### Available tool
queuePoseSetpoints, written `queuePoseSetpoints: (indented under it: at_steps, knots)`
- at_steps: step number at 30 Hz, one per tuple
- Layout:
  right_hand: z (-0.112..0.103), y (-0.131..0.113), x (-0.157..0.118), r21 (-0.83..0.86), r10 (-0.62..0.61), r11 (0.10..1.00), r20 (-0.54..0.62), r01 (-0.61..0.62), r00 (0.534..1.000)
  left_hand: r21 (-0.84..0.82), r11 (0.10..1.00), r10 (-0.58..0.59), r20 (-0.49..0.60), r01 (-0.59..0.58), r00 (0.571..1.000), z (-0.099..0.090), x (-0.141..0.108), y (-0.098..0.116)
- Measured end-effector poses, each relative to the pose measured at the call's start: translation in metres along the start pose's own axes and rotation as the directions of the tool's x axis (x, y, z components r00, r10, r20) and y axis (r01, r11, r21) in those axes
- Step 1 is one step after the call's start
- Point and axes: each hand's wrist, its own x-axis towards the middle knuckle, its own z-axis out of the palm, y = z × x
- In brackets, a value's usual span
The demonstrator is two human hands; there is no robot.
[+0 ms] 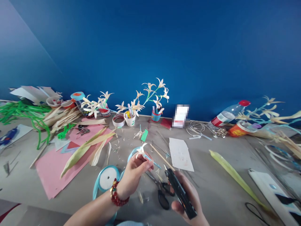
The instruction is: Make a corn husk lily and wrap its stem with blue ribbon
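Head view: over the counter (150, 205), the left hand (134, 172) pinches the blue stem (154, 161) below its pale flower (140, 152); the stem slants rightward and nearer, its free end near the tip of the black tool (180, 191) that the right hand's (193, 196) fingers wrap.

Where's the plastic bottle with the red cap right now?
In the head view, the bottle is on the right, by the blue wall, between the coiled white cord and the red-and-orange cup.

and ahead of me, the red-capped bottle (223, 118) tilts near the blue wall (141, 47), a blue-and-red cup (155, 117) upright, well left!
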Motion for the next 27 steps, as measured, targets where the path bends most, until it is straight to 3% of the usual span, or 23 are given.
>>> queuePoseSetpoints:
  at_steps: [4, 8, 11, 15, 21, 27]
  knots:
    - [-0.015, 0.006, 0.005, -0.082, -0.037, 0.996, 0.049, 0.041, 0.998, 0.012, 1.0, 0.016, 0.003, -0.016, 1.0, -0.004, 0.002, 0.001]
    - [-0.041, 0.033, -0.009, -0.272, 0.052, 0.962, 0.063, -0.033, 0.997, 0.086, 0.995, -0.056, 0.033, 0.053, 0.998, -0.005, 0.006, 0.004]
    - [-0.063, 0.055, -0.025, -0.204, 0.218, 0.954, -0.033, -0.22, 0.975, 0.176, 0.979, -0.12, 0.085, 0.103, 0.989, -0.004, 0.007, 0.008]
    - [-0.082, 0.064, -0.033, -0.039, 0.433, 0.9, -0.023, -0.433, 0.901, 0.296, 0.952, -0.117, 0.11, 0.08, 0.987, -0.006, 0.007, 0.02]
    - [-0.073, 0.044, -0.017, 0.135, 0.452, 0.883, 0.015, -0.449, 0.892, 0.648, 0.76, -0.095, 0.19, -0.052, 0.977, -0.03, 0.008, 0.047]
    - [-0.062, 0.046, -0.015, 0.142, 0.49, 0.865, -0.041, -0.48, 0.871, 0.747, 0.664, -0.073, 0.105, -0.03, 0.992, -0.063, 0.009, 0.063]
